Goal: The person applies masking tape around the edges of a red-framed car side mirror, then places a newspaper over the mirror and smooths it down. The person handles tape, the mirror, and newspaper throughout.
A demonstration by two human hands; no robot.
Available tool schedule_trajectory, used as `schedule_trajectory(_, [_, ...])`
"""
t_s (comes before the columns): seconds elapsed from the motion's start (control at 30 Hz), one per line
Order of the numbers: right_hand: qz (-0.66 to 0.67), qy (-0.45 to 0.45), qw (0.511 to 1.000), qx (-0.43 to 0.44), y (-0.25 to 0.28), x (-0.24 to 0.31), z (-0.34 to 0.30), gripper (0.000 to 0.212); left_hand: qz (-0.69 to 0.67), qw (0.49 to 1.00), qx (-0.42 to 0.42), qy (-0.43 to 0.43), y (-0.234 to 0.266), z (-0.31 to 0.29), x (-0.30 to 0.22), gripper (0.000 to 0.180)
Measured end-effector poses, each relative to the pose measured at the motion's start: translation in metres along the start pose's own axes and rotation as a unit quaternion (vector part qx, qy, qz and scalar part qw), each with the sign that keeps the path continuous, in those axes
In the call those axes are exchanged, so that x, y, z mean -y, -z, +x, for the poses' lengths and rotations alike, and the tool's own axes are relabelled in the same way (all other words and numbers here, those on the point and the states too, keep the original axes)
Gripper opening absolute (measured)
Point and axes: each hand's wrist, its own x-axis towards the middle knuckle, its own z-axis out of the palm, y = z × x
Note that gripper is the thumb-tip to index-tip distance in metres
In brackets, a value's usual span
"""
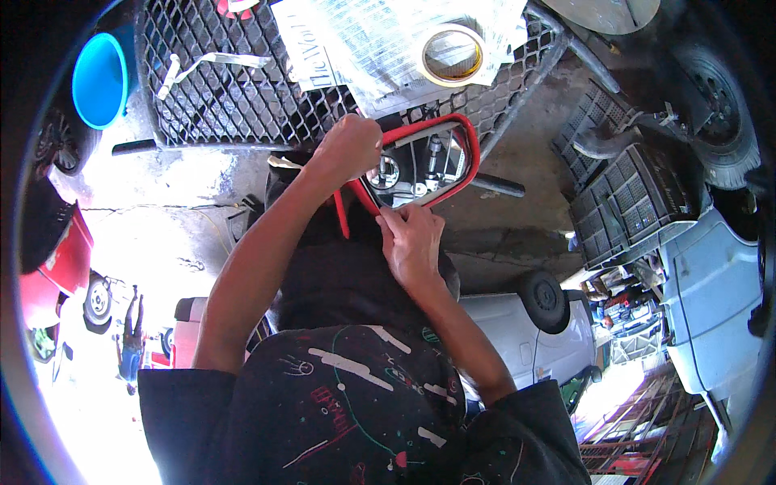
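A rounded, red-rimmed frame [474, 153] is held in front of my body, at the near edge of a black metal mesh table [218, 105]. Inside its rim shows a shiny area with metallic shapes; I cannot tell whether they are parts or reflections. My left hand [352, 147] is closed at the frame's left end, its fingertips partly hidden. Below that wrist hangs a narrow red strip [342, 217]. At the frame's lower edge, my right hand [414, 241] grips the rim, with thumb and fingers pressed together.
Newspaper sheets [364, 61] lie on the mesh with a roll of masking tape [452, 55] on top. Left of them is a crumpled white strip [214, 60]. A blue bucket [101, 81] stands at far left; black crates [630, 194] and a wheel [715, 113] are at right.
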Motion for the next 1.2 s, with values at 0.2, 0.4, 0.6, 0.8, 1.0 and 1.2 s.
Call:
schedule_trajectory(0.2, [0.006, 0.016, 0.999, -0.031, -0.008, -0.004, -0.006, 0.027, -0.042, 0.999, -0.004, 0.023, 0.003, -0.003, -0.004, 0.014])
schedule_trajectory(0.4, [0.048, -0.005, 0.998, -0.047, -0.004, -0.006, -0.004, 0.017, -0.046, 0.998, -0.029, 0.024, 0.001, -0.004, -0.003, 0.013])
schedule_trajectory(0.6, [-0.017, -0.066, 0.997, -0.037, 0.01, 0.006, -0.006, 0.014, -0.069, 0.997, 0.011, 0.018, 0.006, -0.003, -0.005, 0.009])
schedule_trajectory(0.8, [-0.034, -0.102, 0.994, -0.024, 0.009, 0.007, 0.0, 0.013, -0.067, 0.997, 0.01, 0.047, 0.006, -0.002, -0.005, 0.008])
schedule_trajectory(1.0, [-0.04, -0.034, 0.998, -0.023, 0.007, -0.003, 0.005, 0.012, -0.019, 1.0, 0.01, 0.022, 0.006, -0.002, -0.005, 0.012])
schedule_trajectory(1.2, [-0.028, 0.024, 0.999, 0.008, 0.011, -0.015, 0.012, 0.01, -0.061, 0.997, 0.017, 0.041, 0.009, -0.003, -0.006, 0.011])
